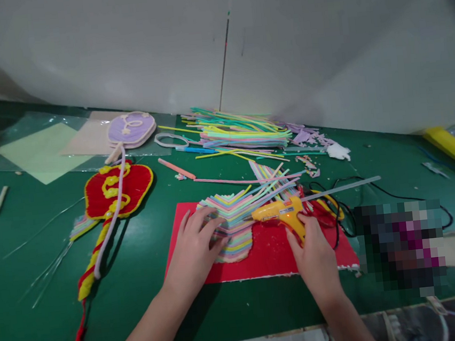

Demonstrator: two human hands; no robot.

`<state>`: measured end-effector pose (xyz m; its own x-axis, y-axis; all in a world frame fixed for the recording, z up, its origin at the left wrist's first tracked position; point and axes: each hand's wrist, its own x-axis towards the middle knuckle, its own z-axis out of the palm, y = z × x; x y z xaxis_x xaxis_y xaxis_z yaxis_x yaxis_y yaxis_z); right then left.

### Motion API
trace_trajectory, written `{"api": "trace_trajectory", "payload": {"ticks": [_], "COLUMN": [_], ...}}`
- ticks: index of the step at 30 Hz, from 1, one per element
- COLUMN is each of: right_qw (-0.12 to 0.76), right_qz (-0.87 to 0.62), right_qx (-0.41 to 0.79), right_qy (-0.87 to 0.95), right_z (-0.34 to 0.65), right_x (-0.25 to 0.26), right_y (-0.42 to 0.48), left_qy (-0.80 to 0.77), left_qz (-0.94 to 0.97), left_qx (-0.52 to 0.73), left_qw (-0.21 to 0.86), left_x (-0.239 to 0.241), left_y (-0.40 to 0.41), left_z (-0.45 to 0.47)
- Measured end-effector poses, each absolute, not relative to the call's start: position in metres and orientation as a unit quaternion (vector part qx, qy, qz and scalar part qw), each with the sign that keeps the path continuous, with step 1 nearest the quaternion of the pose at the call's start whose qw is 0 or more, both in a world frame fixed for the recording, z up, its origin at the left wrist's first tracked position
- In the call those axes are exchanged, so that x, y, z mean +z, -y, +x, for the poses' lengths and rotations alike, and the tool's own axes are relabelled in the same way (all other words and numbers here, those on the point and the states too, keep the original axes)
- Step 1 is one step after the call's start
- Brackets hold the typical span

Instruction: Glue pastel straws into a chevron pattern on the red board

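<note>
– How does the striped piece [238,247] look?
– It is made of thin strips in pale pink, yellow, blue and green. The upper ones bend like a V, with loose ends reaching to the right; the bottom edge is rounded. It lies on the red board [272,260].
– And the hands?
– The left hand [196,239] rests on it, fingers half bent, covering its left part; whether they pinch a strip, I cannot tell. The right hand [312,243] is closed around the yellow glue gun [271,210], hiding part of its handle.
– Any writing?
– The gun has a small pale label, too small for reading.
</note>
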<state>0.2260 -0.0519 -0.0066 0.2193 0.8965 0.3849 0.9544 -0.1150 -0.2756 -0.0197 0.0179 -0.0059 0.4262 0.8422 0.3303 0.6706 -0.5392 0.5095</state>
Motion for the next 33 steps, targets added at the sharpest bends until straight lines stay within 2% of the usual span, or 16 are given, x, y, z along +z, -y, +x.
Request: {"api": "trace_trajectory", "payload": {"ticks": [33], "right_qw": [0.231], "right_qz": [-0.781], "right_qx": [-0.075], "right_qy": [0.575], "right_z": [0.2333], "right_x": [-0.0036], "right_y": [0.0517], "left_qy": [-0.456], "left_qz": [0.833], "left_qx": [0.279], "left_qw": [0.143], "left_x": [-0.0081], "left_y": [-0.0184], "left_z": [-0.0200]}}
